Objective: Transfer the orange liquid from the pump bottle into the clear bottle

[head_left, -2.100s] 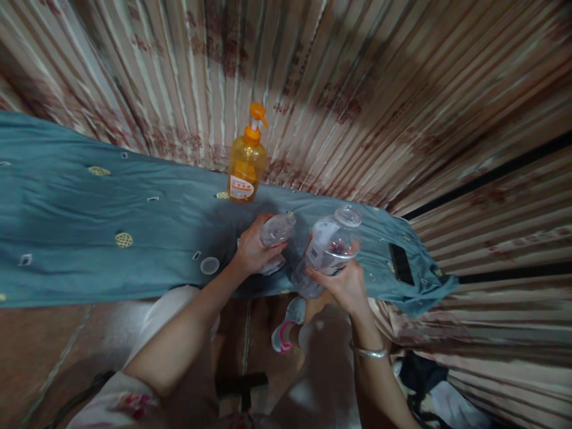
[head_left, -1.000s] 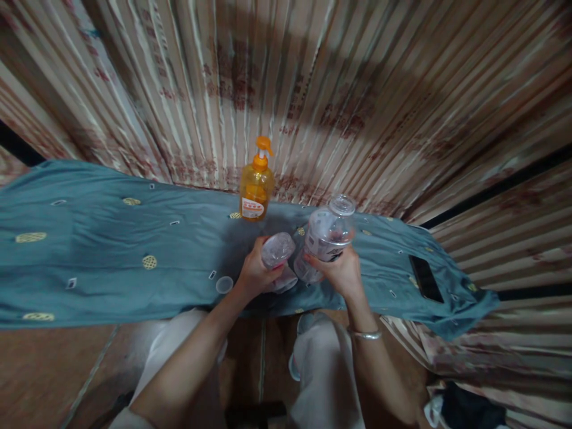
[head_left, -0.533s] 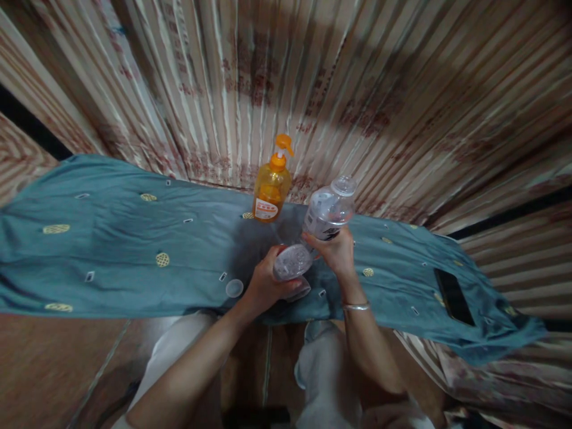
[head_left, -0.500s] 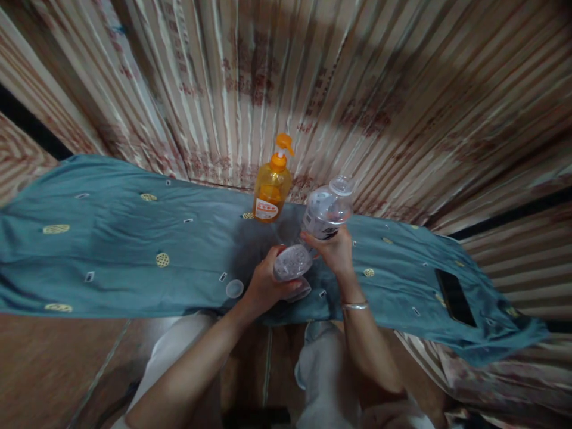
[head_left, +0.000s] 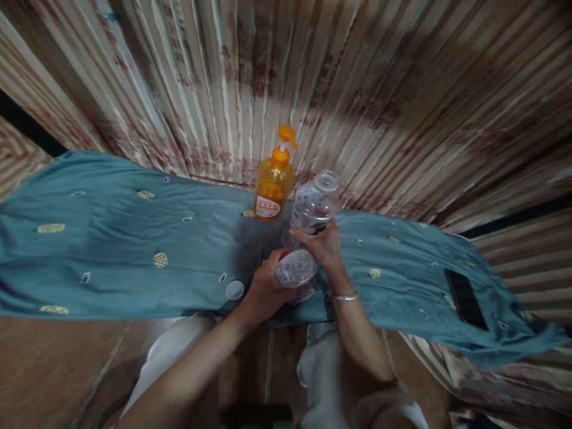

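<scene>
My left hand (head_left: 263, 289) grips a small clear plastic bottle (head_left: 294, 269), tipped on its side just above the blue-green cloth (head_left: 111, 250). My right hand (head_left: 322, 244) holds a larger clear bottle (head_left: 311, 208) with a white label, raised and leaning left, its mouth near the pump bottle. An orange pump bottle (head_left: 274, 182) of liquid stands upright on the cloth just behind both hands. A small round clear cap (head_left: 235, 290) lies on the cloth to the left of my left hand.
The cloth covers a long low surface running left to right. A dark phone (head_left: 465, 291) lies on it at the far right. Striped, patterned curtains (head_left: 357, 89) hang close behind. My knees in light trousers and the brown floor are below.
My right hand has carried the large bottle up and to the left, closer to the pump bottle. My left hand has turned the small bottle more onto its side. The view shifted.
</scene>
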